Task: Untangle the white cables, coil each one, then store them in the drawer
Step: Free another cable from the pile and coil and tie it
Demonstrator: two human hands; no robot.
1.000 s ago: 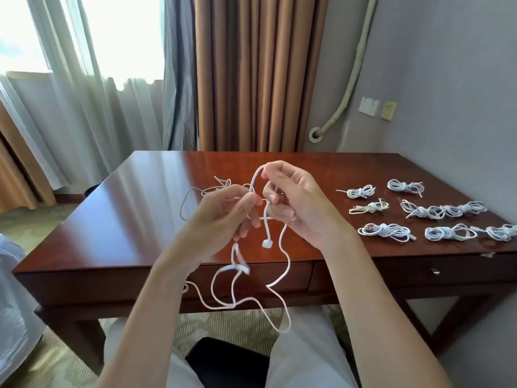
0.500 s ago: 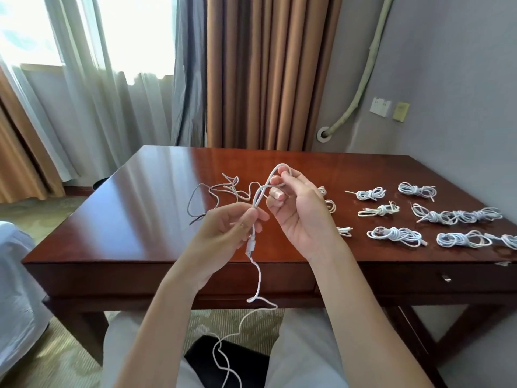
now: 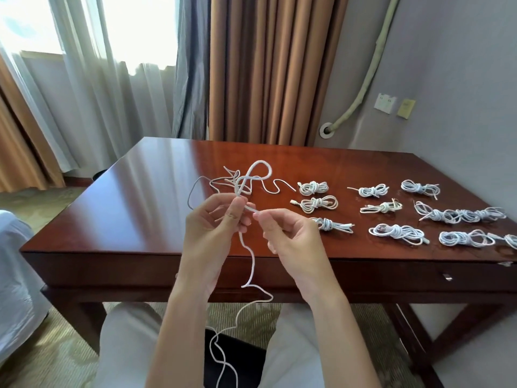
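I hold one white cable (image 3: 253, 264) above the front edge of the wooden desk (image 3: 131, 208). My left hand (image 3: 215, 222) pinches it where a small loop stands up above my fingers. My right hand (image 3: 288, 233) pinches the cable's short end just right of that. The rest of the cable hangs down past the desk front to my lap. Behind my hands a loose tangle of white cables (image 3: 223, 182) lies on the desk. Several coiled cables (image 3: 397, 231) lie in rows on the right half. A drawer with a small metal pull (image 3: 448, 276) is in the desk front, shut.
Curtains and a window stand behind the desk, and a grey wall with a pipe and wall plates to the right. A white-covered bed edge (image 3: 14, 275) is at the left. A dark object (image 3: 235, 362) lies between my knees.
My right hand dropped from the top of the loop to pinch the cable end beside my left hand. The loop now stands free above my left fingers. The view has shifted left.
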